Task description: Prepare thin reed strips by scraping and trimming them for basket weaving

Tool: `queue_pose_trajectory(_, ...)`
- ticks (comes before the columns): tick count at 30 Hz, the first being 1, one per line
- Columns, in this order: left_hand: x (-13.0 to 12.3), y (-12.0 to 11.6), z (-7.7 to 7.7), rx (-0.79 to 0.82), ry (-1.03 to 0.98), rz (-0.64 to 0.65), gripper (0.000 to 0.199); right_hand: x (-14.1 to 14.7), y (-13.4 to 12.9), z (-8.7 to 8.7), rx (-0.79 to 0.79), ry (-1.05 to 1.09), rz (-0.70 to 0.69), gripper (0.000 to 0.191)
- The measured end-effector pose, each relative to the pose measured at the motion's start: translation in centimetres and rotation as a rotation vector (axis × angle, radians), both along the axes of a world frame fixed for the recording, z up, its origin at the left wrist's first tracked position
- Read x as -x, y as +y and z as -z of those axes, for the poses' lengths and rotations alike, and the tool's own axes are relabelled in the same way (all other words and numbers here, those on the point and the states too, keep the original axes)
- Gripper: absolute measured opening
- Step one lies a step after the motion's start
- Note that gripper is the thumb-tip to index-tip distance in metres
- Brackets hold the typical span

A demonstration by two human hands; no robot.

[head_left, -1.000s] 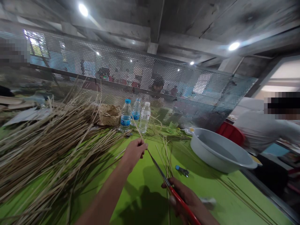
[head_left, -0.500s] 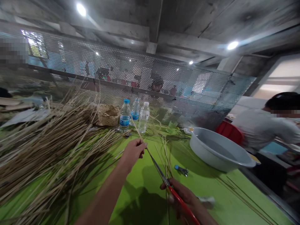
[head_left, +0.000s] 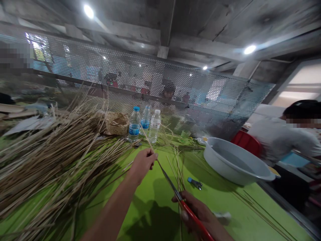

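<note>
My left hand (head_left: 144, 163) is closed in a pinch on a thin plant strip (head_left: 146, 137), which sticks out beyond the fingers toward the bottles. Down at the lower right, my right hand (head_left: 202, 208) wraps around the red handle of a pair of scissors (head_left: 171, 186). Their long metal blades point up and left, with the tips close to the left fingers and lying along the strip. How far the blades are apart I cannot make out. Several loose strips (head_left: 179, 164) lie on the green table (head_left: 160, 174) behind the scissors.
A large pile of dry strips (head_left: 50, 157) covers the left side. Further back stand a woven basket (head_left: 116, 124) and several plastic bottles (head_left: 134, 124). To the right are a blue-capped small tool (head_left: 195, 183) and a pale basin (head_left: 235, 160). A seated person (head_left: 296, 130) is beyond.
The view has shifted very slightly. Both hands keep nearly the same pose, with the strip and scissors in the same grip.
</note>
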State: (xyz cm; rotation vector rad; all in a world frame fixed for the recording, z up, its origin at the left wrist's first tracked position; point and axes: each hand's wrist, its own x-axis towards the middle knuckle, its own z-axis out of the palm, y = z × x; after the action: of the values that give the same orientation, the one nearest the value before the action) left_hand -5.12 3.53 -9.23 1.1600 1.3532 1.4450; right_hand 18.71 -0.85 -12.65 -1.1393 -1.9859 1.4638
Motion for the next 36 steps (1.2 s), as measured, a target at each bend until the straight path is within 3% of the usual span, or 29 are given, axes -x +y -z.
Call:
queue_pose_trajectory(14, -0.05, 0.02, 0.10, 0.004, 0.040, 0.007, 0.024, 0.13, 0.34, 0.53, 0.033, -0.012, 0.005, 0.055)
queue_pose_trajectory(30, -0.71, 0.05, 0.16, 0.012, 0.043, 0.021, 0.022, 0.17, 0.05, -0.36, 0.041, -0.005, 0.016, 0.053)
queue_pose_trajectory(36, -0.63, -0.02, 0.23, 0.024, 0.061, 0.018, 0.022, -0.10, 0.17, 0.48, 0.038, -0.016, 0.050, 0.047)
